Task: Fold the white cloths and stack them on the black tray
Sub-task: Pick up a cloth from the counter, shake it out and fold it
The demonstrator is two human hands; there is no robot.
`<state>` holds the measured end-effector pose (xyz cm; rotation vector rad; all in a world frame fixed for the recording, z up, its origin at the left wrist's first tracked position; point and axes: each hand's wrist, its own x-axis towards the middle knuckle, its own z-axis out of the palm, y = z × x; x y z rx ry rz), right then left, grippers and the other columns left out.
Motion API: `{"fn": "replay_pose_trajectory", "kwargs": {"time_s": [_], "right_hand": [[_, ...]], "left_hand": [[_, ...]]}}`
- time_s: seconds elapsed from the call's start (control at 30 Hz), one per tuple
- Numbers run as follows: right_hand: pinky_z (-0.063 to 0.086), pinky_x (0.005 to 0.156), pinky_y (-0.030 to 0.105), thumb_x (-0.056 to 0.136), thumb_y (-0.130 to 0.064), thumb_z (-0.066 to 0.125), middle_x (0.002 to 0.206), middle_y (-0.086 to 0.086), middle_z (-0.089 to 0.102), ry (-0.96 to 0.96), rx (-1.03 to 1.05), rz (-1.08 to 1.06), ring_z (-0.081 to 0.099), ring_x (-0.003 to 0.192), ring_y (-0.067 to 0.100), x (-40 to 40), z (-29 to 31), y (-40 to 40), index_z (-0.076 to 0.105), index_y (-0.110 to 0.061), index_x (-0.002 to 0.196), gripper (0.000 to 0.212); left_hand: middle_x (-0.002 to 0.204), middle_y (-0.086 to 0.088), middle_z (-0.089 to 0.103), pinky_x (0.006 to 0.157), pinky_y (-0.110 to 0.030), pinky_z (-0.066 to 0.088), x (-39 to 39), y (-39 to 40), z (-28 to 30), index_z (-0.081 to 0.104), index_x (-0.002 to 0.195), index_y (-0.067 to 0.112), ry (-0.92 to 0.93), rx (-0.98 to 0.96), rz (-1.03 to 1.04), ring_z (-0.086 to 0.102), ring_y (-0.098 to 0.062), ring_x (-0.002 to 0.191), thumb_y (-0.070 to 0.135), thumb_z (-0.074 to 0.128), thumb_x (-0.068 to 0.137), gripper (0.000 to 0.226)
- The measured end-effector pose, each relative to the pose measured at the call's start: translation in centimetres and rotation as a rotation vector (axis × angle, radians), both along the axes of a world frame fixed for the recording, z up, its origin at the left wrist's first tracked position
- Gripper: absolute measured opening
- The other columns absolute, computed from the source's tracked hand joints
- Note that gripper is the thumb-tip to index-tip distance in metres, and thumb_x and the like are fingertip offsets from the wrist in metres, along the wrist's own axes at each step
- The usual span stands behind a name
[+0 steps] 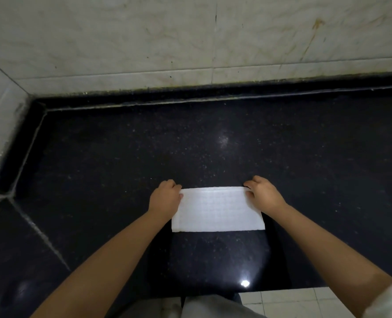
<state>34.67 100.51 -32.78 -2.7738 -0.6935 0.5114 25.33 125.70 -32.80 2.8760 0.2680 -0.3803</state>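
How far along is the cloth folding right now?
Early on. One white cloth lies flat on the black counter, apparently already folded to a rectangle. In hand: the left hand and right hand pinch its far corners. Left: finishing the fold and stacking it; no tray or other cloths are in view.
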Motion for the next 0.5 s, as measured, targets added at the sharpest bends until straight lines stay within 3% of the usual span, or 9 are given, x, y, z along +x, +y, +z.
{"fn": "replay_pose_trajectory", "kwargs": {"time_s": [0.07, 0.17, 0.27, 0.4, 0.5], "right_hand": [[0.040, 0.075, 0.029, 0.091, -0.009, 0.046, 0.107, 0.016, 0.056, 0.018, -0.007, 0.036, 0.054, 0.099, 0.030, 0.2, 0.4, -0.2, 0.062, -0.001, 0.107, 0.024], [0.045, 0.076, 0.033, 0.087, -0.007, 0.053, 0.099, 0.020, 0.058, -0.036, 0.065, 0.079, 0.057, 0.092, 0.034, 0.9, 2.4, -0.4, 0.065, 0.003, 0.095, 0.017], [0.048, 0.072, 0.034, 0.080, -0.004, 0.061, 0.082, 0.022, 0.061, -0.289, 0.255, 0.099, 0.060, 0.078, 0.038, 1.5, 5.4, -0.7, 0.065, 0.003, 0.081, 0.008], [0.039, 0.071, 0.028, 0.081, -0.012, 0.054, 0.078, 0.018, 0.064, -0.588, 0.475, 0.065, 0.051, 0.076, 0.024, -0.4, 7.7, -1.4, 0.065, 0.001, 0.077, 0.017], [0.046, 0.064, 0.034, 0.077, -0.011, 0.053, 0.079, 0.017, 0.066, -0.552, 0.390, 0.090, 0.053, 0.077, 0.028, -4.3, 4.3, -2.3, 0.066, -0.002, 0.075, 0.016]], "left_hand": [[0.119, -0.012, 0.051, 0.079, -0.029, 0.045, -0.1, 0.0, 0.6, 0.057, 0.122, 0.006, 0.008, 0.002, -0.025, 0.048, -0.024, 0.109, 0.020, 0.046, 0.096, 0.031], [0.099, -0.016, 0.058, 0.065, -0.031, 0.045, -0.1, -0.1, 2.4, 0.066, 0.092, 0.002, -0.171, 0.006, -0.059, 0.057, -0.032, 0.091, 0.010, 0.065, 0.084, 0.012], [0.100, -0.016, 0.062, 0.076, -0.041, 0.049, 0.1, 0.5, 5.7, 0.066, 0.094, 0.001, -0.340, 0.002, -0.020, 0.058, -0.031, 0.094, 0.012, 0.051, 0.091, 0.019], [0.074, -0.012, 0.065, 0.048, -0.030, 0.048, -0.7, 2.6, 7.4, 0.068, 0.076, 0.003, -0.630, 0.134, -0.255, 0.060, -0.028, 0.063, 0.011, 0.055, 0.079, 0.016], [0.070, -0.011, 0.065, 0.046, -0.028, 0.040, -3.7, 2.1, 4.3, 0.064, 0.066, 0.004, -0.475, 0.141, -0.361, 0.058, -0.027, 0.059, 0.008, 0.059, 0.074, 0.011]]}}
